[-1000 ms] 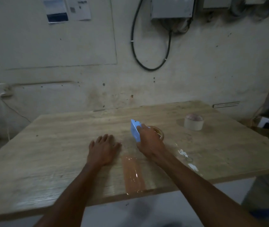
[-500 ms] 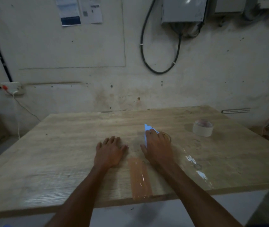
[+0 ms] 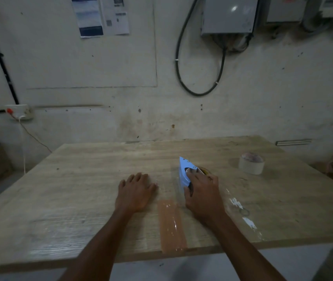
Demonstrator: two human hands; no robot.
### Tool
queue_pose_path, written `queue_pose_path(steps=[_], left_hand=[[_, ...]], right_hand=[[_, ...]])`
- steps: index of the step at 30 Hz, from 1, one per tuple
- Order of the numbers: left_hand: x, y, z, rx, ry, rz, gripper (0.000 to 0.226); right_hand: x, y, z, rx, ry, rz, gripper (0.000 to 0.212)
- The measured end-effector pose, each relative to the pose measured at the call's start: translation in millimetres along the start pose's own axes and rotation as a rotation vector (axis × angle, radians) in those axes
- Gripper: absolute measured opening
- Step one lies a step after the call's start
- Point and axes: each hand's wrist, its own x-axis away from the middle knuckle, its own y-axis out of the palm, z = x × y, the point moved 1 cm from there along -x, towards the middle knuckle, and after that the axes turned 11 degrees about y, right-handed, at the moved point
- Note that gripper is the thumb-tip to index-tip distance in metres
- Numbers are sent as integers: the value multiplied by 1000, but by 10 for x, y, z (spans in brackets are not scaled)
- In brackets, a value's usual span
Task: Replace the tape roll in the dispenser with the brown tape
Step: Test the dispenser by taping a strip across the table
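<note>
Dispenser (image 3: 184, 173), blue, stands mid-bench under my right hand (image 3: 203, 194), fingers clamped around it, and it has slid farther from the near edge than a second ago. Brown tape strip (image 3: 171, 225) stretches longer behind it, reaching the near edge. My left hand (image 3: 134, 192) stays flat, fingers spread, holding nothing. White tape roll (image 3: 251, 163) sits toward the far right corner.

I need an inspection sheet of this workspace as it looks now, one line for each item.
Surface: wooden table, worn, with a brown tape strip stuck near the front edge.
Job's things: blue dispenser on the table; pale tape roll lying flat, far right.
Clutter: white scraps.
Grippers: left hand flat on the table; right hand gripping the dispenser.
Cables: black cable loop on the wall.
Surroundings: grey box, papers.
</note>
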Motion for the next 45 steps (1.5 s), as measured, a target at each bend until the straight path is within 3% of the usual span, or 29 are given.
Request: queue_pose_path(steps=[20,28,32,37,40,45], left_hand=[[7,18,-11,7,-2,-8,64],[35,-26,14,0,20,3,60],[44,-53,11,22,3,21,60],[-91,-193,-53,-66,75,204,79],[-354,-407,-53,-134,138,328,75],[-937,-480,-186,-176,181,370,71]], right_hand=[[4,31,26,26,-15,21,48],[11,-9,-3,19,17,6,43],[7,-68,-1,-29,20,41,30],[-373,-251,18,-36,-28,154,34],[-794,-352,-15,37,-94,206,41],[-1539,-118,6,111,-137,141,50]])
